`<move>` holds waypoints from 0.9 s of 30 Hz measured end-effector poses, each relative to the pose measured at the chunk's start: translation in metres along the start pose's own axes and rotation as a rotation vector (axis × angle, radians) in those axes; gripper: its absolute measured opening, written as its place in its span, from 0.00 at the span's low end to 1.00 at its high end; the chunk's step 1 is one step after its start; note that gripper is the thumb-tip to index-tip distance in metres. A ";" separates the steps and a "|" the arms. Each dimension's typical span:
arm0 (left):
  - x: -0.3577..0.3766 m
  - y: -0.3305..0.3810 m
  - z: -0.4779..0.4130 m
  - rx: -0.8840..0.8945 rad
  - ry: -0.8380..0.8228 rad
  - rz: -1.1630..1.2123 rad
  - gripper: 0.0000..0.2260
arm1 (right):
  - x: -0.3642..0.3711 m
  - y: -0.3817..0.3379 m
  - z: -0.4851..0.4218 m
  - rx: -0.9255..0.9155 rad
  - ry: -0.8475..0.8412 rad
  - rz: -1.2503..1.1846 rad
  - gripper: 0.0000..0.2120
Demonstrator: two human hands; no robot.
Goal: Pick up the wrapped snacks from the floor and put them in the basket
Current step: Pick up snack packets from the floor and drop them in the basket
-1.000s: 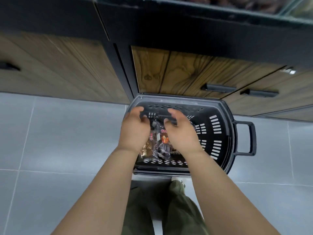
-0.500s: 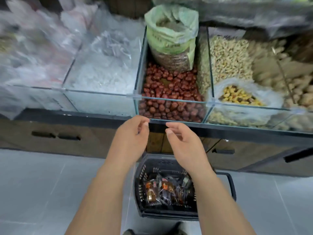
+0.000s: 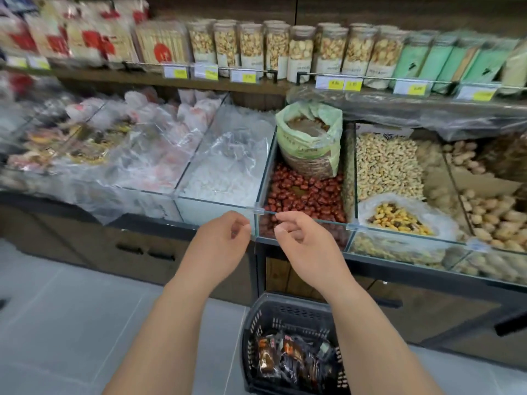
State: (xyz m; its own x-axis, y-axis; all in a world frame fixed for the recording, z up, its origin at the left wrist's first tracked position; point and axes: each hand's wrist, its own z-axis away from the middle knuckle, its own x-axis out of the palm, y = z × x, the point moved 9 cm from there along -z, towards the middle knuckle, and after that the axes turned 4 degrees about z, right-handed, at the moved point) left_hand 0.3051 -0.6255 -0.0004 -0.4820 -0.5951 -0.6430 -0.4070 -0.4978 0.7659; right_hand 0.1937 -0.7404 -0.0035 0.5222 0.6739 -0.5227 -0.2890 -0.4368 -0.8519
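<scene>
both hands hang in the air in front of the glass edge of the display bins, close together but not touching. the left hand (image 3: 221, 246) has its fingers loosely curled toward the palm, thumb near the forefinger, with nothing between them. the right hand (image 3: 303, 248) looks the same, its fingers bent in a slack curl and holding nothing. both forearms reach up from the bottom of the view.

the basket (image 3: 288, 310), black slotted plastic, stands on the grey tiled floor (image 3: 62, 315) below and between the forearms, close to the dark cabinet front (image 3: 142, 253). the right forearm covers part of its right side. the wrapped snacks (image 3: 288, 357) lie in a heap on the bottom of the basket, in dark wrappers with orange and red print. i can't tell how many there are, since they overlap and the picture is soft there.

behind the hands runs a row of glass bins. red dates (image 3: 308, 189) fill the one straight ahead, with a green sack (image 3: 310, 143) standing at the back of that compartment. the bin to the left holds white pieces (image 3: 228, 178) under clear plastic, and the one to the right holds pale nuts (image 3: 385, 166). above, a shelf carries clear jars (image 3: 253, 44) with yellow price tags (image 3: 176, 72) along its edge
</scene>
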 end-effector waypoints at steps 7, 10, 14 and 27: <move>-0.044 -0.030 0.023 -0.173 0.213 -0.006 0.05 | 0.029 -0.017 -0.013 -0.047 -0.164 -0.033 0.13; -0.060 -0.050 0.039 -0.248 0.273 -0.003 0.05 | 0.051 -0.030 -0.014 -0.080 -0.236 -0.031 0.14; -0.084 -0.085 0.060 -0.335 0.309 -0.022 0.04 | 0.092 -0.054 -0.008 -0.122 -0.335 -0.020 0.14; -0.217 -0.190 0.112 -0.451 0.341 -0.070 0.09 | 0.243 -0.161 0.019 -0.250 -0.438 0.105 0.14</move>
State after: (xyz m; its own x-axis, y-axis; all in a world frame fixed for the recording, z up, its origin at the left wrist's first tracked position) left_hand 0.4000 -0.3310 -0.0062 -0.1579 -0.6833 -0.7128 -0.0215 -0.7193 0.6943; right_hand 0.3519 -0.4952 0.0063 0.0995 0.7816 -0.6158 -0.0932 -0.6088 -0.7878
